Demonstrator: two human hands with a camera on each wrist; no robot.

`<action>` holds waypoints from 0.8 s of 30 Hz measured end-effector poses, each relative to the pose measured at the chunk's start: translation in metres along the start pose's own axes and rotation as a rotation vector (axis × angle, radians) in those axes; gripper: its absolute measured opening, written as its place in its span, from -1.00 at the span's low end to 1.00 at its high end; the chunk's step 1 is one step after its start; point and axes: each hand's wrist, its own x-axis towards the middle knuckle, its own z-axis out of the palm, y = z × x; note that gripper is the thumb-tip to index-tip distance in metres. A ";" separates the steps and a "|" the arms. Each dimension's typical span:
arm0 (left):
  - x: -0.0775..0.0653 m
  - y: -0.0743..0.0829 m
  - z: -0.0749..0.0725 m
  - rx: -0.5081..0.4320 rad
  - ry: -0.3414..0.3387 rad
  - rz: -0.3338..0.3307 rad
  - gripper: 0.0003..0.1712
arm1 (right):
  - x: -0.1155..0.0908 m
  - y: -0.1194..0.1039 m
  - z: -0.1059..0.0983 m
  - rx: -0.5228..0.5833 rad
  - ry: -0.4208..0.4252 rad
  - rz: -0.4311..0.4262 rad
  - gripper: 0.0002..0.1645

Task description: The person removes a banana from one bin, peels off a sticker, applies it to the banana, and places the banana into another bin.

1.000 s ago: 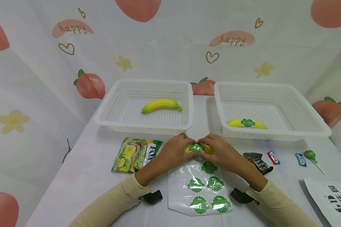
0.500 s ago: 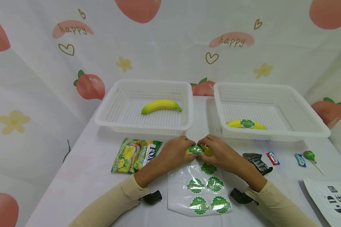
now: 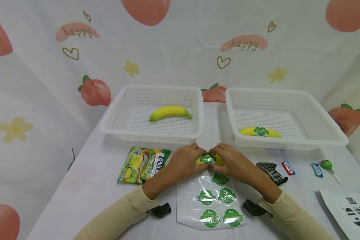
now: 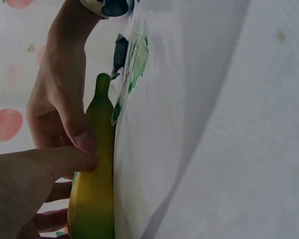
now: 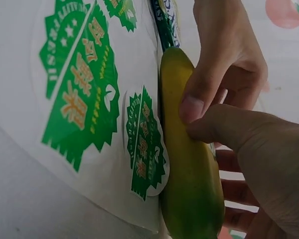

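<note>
A yellow banana with green ends (image 5: 182,164) lies at the top edge of a clear sheet (image 3: 190,206) of green round stickers. A green label (image 3: 208,158) sits on the banana's upper side. My left hand (image 3: 187,160) holds the banana from the left, and my right hand (image 3: 235,163) holds it from the right. Both thumbs press on its near side, close together at the middle. The fingers reach over to the far side, where they are partly hidden. In the left wrist view the banana's narrow stem end (image 4: 102,87) sticks out past the right hand.
A white basket (image 3: 151,135) at back left holds a plain banana (image 3: 170,113). Another basket (image 3: 291,143) at back right holds a labelled banana (image 3: 260,131). Left lies a snack bag (image 3: 144,165); right, a black wrapper (image 3: 272,173), small candies (image 3: 288,167), a lollipop (image 3: 327,165) and a white bag (image 3: 351,210).
Both hands keep their hold on the banana and shift only slightly. The whole view slides down a little; the baskets and the other items stay in place.
</note>
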 end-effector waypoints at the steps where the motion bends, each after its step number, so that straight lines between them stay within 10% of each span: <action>1: 0.000 0.000 0.000 -0.004 0.000 0.000 -0.53 | 0.000 0.000 0.000 0.000 -0.001 0.000 -0.54; 24: -0.002 0.003 -0.006 -0.128 -0.005 -0.029 -0.55 | -0.005 0.010 -0.034 0.154 -0.236 0.106 -0.42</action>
